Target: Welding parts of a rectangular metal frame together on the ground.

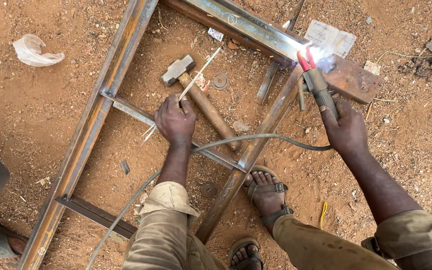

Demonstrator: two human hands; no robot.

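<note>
Seen from above, the person's left hand [175, 120] is closed in a loose fist, knuckles up, forearm running straight down to a rolled khaki sleeve. The right hand [346, 131] is clenched with the thumb on top, arm stretched forward and angled up-left from the lower right corner. Both forearms are bare. Two sandalled feet are planted between the arms, knees bent.

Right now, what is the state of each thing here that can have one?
Left hand: closed on welding rods.
Right hand: closed on electrode holder.
Electrode holder: arc lit at the steel frame.
Hammer: lying flat on the ground, untouched.
Plastic bag: crumpled.
</note>
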